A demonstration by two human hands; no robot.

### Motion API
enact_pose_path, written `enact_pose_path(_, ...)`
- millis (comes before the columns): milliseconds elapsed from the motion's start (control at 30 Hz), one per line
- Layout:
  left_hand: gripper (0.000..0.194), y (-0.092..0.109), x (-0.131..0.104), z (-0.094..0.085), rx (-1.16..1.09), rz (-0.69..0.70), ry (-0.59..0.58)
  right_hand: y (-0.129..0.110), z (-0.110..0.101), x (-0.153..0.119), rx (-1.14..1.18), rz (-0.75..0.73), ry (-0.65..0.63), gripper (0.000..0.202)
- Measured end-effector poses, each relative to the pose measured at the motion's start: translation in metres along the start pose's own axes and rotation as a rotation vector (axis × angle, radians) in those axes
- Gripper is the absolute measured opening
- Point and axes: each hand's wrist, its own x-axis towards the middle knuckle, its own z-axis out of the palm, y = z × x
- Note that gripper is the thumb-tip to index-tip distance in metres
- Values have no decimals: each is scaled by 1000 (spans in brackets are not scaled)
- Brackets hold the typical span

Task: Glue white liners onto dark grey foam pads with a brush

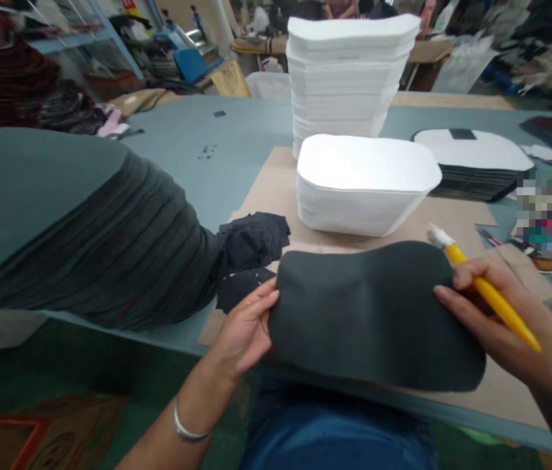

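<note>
**Panel (373, 313) held up between piles**

To the left, a leaning dark pile (158, 254) crowds the workspace, with black scraps (255, 240) just beside its right end. Beyond the panel stand 2 white stacks, the low stack (349, 209) in front of the tall stack (344, 91). Right of these lies a flat stack (476, 176), white on top and dark below, bearing 1 dark square (462, 134).

A red and yellow sign (129, 8) in the background is too small to read; a patch at the right is pixelated.

The table's (241, 121) front edge passes under the panel, by the person's lap. Blue-grey tabletop shows between the dark pile and the tall stack; a brown sheet (268, 189) underlies the white stacks.

The left hand (243, 333) pinches the panel's left end. The right hand (530, 303) pinches its right end while also gripping a yellow brush (496, 303), white tip pointing away.
</note>
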Motion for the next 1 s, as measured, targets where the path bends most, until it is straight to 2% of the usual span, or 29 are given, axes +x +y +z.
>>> enact_pose_path(100,36,-17,8,7,153,-73,-37,45,-1,-29,-70,-4,-26,26)
enact_pose_path(200,36,-19,15,4,445,-14,18,77,3,-53,-134,57,-41,25)
enact_pose_path(267,35,-18,21,0,662,51,77,89,8,-64,-159,107,-45,24)
enact_pose_path(367,36,-19,30,-5,862,113,126,96,14,-72,-167,153,-52,22)
enact_pose_path(467,37,-22,38,-7,938,128,154,98,20,-72,-190,192,-36,23)
enact_pose_path(867,37,-24,42,-12,994,106,138,106,33,-75,-208,236,-14,30)
enact_pose_path(1000,40,-19,44,-18,1029,119,129,111,23,-78,-227,226,-44,35)
